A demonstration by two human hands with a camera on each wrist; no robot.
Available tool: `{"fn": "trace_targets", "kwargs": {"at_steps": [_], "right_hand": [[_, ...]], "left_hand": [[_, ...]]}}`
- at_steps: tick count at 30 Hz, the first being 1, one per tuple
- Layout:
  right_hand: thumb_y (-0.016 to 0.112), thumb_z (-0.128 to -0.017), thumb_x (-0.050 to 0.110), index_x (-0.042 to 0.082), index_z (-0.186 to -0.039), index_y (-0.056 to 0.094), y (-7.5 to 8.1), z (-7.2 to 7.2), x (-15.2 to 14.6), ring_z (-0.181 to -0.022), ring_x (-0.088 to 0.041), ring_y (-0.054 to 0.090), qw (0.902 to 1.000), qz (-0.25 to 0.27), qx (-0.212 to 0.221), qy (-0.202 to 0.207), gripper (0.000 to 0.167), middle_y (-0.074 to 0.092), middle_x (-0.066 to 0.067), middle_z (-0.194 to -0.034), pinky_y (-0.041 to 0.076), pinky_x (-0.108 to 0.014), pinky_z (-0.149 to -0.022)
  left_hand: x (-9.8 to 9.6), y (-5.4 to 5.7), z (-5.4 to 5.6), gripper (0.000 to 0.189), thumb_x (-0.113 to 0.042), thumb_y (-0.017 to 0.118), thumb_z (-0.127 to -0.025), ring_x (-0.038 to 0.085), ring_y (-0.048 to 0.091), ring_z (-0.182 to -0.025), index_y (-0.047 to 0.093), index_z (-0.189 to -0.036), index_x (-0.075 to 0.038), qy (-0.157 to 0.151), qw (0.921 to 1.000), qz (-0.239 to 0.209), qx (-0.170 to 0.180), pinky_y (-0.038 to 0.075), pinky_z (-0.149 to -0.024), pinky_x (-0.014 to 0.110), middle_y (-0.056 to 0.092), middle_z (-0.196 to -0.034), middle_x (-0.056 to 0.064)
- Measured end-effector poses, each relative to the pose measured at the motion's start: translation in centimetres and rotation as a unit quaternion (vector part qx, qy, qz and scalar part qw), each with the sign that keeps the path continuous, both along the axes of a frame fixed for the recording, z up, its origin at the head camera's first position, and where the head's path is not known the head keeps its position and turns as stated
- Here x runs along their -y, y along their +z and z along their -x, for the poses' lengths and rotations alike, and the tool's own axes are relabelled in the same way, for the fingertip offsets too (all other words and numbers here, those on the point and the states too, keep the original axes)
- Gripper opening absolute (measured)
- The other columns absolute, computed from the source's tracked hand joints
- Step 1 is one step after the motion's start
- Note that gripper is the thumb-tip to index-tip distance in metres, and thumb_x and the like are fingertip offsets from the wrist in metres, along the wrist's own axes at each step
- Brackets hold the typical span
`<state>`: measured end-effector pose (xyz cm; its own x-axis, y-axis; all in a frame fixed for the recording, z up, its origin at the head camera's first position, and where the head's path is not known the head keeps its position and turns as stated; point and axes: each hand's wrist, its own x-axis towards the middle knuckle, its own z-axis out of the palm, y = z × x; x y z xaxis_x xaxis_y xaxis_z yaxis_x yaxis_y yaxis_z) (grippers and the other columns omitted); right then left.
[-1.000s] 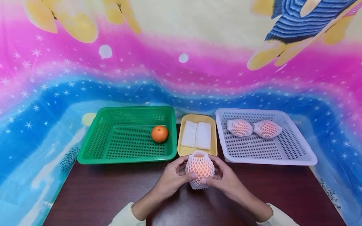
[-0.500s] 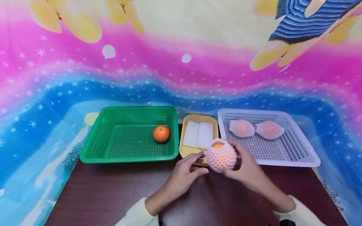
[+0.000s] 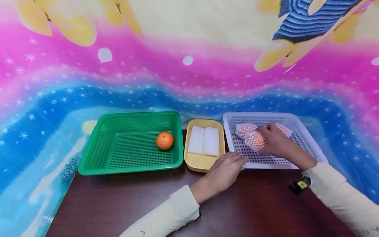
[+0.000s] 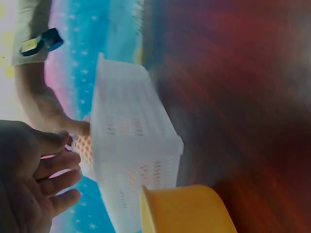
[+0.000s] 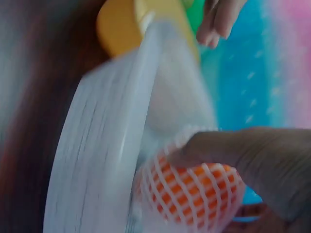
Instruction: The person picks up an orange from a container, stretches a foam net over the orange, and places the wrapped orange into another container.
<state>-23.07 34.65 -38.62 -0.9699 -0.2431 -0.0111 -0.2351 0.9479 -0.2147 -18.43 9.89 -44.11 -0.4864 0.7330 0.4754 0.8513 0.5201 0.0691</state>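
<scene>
My right hand (image 3: 278,142) grips an orange in a white foam net (image 3: 256,141), inside the white basket (image 3: 311,141). The right wrist view shows the thumb (image 5: 204,148) pressed against the net, with orange peel (image 5: 194,194) showing through the mesh. Two more netted oranges lie behind it in the basket; one (image 3: 244,129) is at the left, and the hand partly covers the other (image 3: 285,130). Near the basket's front left corner hovers my left hand (image 3: 226,171), its fingers loosely bent and holding nothing.
A yellow tray (image 3: 198,163) between the baskets bears two flat white foam nets (image 3: 203,141). At the left, the green basket (image 3: 130,171) holds one bare orange (image 3: 164,141). A dark wooden table (image 3: 118,204) lies beneath, with a printed cloth (image 3: 177,82) behind.
Both hands held the netted orange in front of the tray. The left hand let go, and the right carried the orange rightward into the white basket. The left hand also drifted right.
</scene>
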Motion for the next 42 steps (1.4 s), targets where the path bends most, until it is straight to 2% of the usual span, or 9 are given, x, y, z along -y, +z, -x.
{"fn": "trace_targets", "kwargs": {"at_steps": [3,6,9,11,15,19,25,35,42], "right_hand": [[0.094,-0.068,0.018,-0.007,-0.137,0.053,-0.7,1.7,-0.9,-0.095,-0.04,0.059,0.9986,-0.029,0.036,0.025,0.084,0.049,-0.032,-0.118,0.056,-0.053,-0.073],[0.093,-0.07,0.021,-0.01,-0.136,0.05,-1.8,3.0,-1.4,-0.099,-0.038,0.06,0.9949,-0.053,0.074,0.043,0.085,0.05,-0.031,-0.122,0.056,-0.052,-0.077],[0.092,-0.071,0.024,-0.012,-0.132,0.046,-3.1,3.7,-1.6,-0.103,-0.04,0.06,0.9904,-0.063,0.116,0.042,0.084,0.049,-0.034,-0.125,0.056,-0.053,-0.082],[0.092,-0.072,0.025,-0.013,-0.132,0.044,-3.8,3.8,-1.5,-0.11,-0.045,0.06,0.9879,-0.071,0.133,0.037,0.085,0.045,-0.04,-0.132,0.056,-0.055,-0.088],[0.092,-0.073,0.025,-0.01,-0.131,0.044,-4.5,3.7,-1.4,-0.113,-0.049,0.061,0.986,-0.074,0.146,0.033,0.083,0.041,-0.042,-0.137,0.058,-0.055,-0.087],[0.092,-0.072,0.021,-0.006,-0.13,0.046,-4.6,3.9,-1.5,-0.099,-0.034,0.064,0.9859,-0.059,0.152,0.04,0.079,0.047,-0.035,-0.132,0.058,-0.045,-0.074],[0.09,-0.073,0.015,-0.003,-0.128,0.049,-4.6,3.9,-1.2,-0.081,-0.021,0.058,0.9846,-0.06,0.157,0.047,0.071,0.051,-0.025,-0.122,0.05,-0.033,-0.062],[0.09,-0.075,0.014,-0.004,-0.131,0.048,-4.3,3.7,-0.9,-0.082,-0.02,0.057,0.9838,-0.055,0.165,0.041,0.072,0.05,-0.027,-0.124,0.049,-0.031,-0.062],[0.089,-0.078,0.018,-0.003,-0.133,0.047,-4.6,3.8,-1.4,-0.079,-0.019,0.058,0.9833,-0.051,0.172,0.029,0.073,0.05,-0.028,-0.126,0.048,-0.031,-0.06]], "left_hand": [[-1.1,-0.4,1.0,0.028,-0.017,0.061,-0.102,0.013,0.066,-0.121,0.071,-0.128,-0.014,0.007,0.9991,0.042,0.002,0.051,-0.107,0.027,0.074,-0.122,-0.004],[-1.8,-1.1,1.4,0.025,-0.015,0.062,-0.1,0.009,0.067,-0.114,0.073,-0.122,-0.02,0.018,0.9968,0.078,-0.002,0.054,-0.1,0.026,0.076,-0.113,-0.009],[-2.2,-1.5,1.4,0.023,-0.013,0.065,-0.097,0.007,0.066,-0.115,0.074,-0.115,-0.024,0.027,0.9943,0.103,-0.006,0.054,-0.1,0.025,0.076,-0.109,-0.012],[-2.3,-1.4,1.3,0.023,-0.013,0.065,-0.097,0.007,0.065,-0.122,0.074,-0.114,-0.025,0.03,0.9931,0.113,-0.005,0.052,-0.106,0.026,0.076,-0.112,-0.013],[-2.3,-1.2,1.3,0.023,-0.012,0.064,-0.098,0.009,0.064,-0.127,0.074,-0.113,-0.025,0.025,0.9931,0.114,0.004,0.052,-0.107,0.028,0.076,-0.115,-0.012],[-2.2,-1.1,1.2,0.024,-0.013,0.065,-0.098,0.009,0.064,-0.127,0.074,-0.116,-0.025,0.033,0.9919,0.122,-0.008,0.052,-0.108,0.028,0.076,-0.116,-0.012],[-2.2,-1.4,1.0,0.029,-0.016,0.059,-0.102,0.007,0.063,-0.125,0.072,-0.125,-0.026,0.045,0.9859,0.152,-0.055,0.051,-0.108,0.025,0.074,-0.121,-0.013],[-2.2,-1.5,1.1,0.03,-0.019,0.058,-0.103,0.007,0.06,-0.131,0.07,-0.13,-0.026,0.041,0.9861,0.153,-0.05,0.048,-0.112,0.026,0.072,-0.128,-0.011],[-2.1,-1.6,1.0,0.031,-0.018,0.056,-0.104,0.006,0.061,-0.13,0.07,-0.131,-0.027,0.045,0.9851,0.154,-0.063,0.049,-0.111,0.026,0.072,-0.128,-0.011]]}}
